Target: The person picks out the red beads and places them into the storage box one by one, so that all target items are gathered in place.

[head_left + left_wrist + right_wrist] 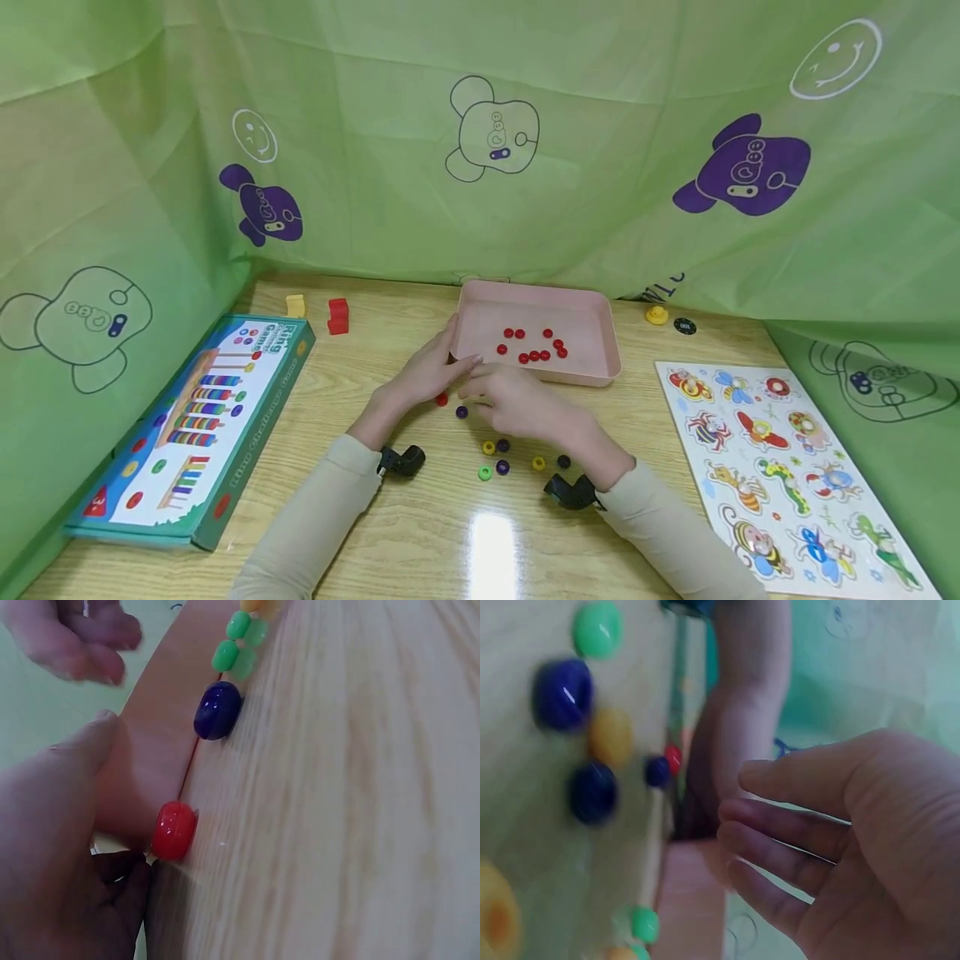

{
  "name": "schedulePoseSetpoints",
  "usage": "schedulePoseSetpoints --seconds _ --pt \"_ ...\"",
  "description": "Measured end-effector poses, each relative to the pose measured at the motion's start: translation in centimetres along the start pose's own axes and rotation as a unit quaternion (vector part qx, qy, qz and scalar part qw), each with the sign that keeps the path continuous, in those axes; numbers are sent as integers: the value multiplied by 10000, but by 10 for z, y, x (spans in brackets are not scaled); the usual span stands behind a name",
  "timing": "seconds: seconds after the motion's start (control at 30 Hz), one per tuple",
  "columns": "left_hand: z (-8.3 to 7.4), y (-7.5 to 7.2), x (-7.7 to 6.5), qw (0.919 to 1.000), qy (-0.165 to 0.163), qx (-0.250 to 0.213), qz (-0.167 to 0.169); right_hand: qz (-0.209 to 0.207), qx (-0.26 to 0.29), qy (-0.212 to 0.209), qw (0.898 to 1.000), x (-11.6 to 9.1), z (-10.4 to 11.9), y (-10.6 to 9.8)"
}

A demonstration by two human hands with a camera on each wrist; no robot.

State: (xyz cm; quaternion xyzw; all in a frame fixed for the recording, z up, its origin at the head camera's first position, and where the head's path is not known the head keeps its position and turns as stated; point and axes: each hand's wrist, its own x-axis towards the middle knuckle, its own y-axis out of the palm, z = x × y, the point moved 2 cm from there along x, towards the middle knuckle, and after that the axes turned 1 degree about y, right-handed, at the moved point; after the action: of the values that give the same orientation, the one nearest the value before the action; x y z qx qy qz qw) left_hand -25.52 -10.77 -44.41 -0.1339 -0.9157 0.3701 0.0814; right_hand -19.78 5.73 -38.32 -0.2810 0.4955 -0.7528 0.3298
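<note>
A shallow pink tray holds several red rings. At its front left corner my left hand grips the wall, thumb along the front and fingers down the left side. My right hand hovers over the tray's front edge; its fingers are loosely bent, with nothing between them in the right wrist view. A red ring and a dark blue one lie along the front wall. Green rings there are hidden under my right hand in the head view.
Nearer me lie a green ring, yellow rings and dark ones. A ring game box stands left, an insect puzzle board right. Red and yellow blocks, a yellow duck and a black disc sit behind.
</note>
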Motion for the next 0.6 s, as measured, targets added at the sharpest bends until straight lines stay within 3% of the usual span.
schedulePoseSetpoints --seconds 0.2,0.6 --pt "2 0 0 9997 -113 -140 146 63 -397 -398 9984 2 9 18" --pt "2 -5 0 9995 -81 -181 259 -27 -1091 -525 9926 7 11 36"
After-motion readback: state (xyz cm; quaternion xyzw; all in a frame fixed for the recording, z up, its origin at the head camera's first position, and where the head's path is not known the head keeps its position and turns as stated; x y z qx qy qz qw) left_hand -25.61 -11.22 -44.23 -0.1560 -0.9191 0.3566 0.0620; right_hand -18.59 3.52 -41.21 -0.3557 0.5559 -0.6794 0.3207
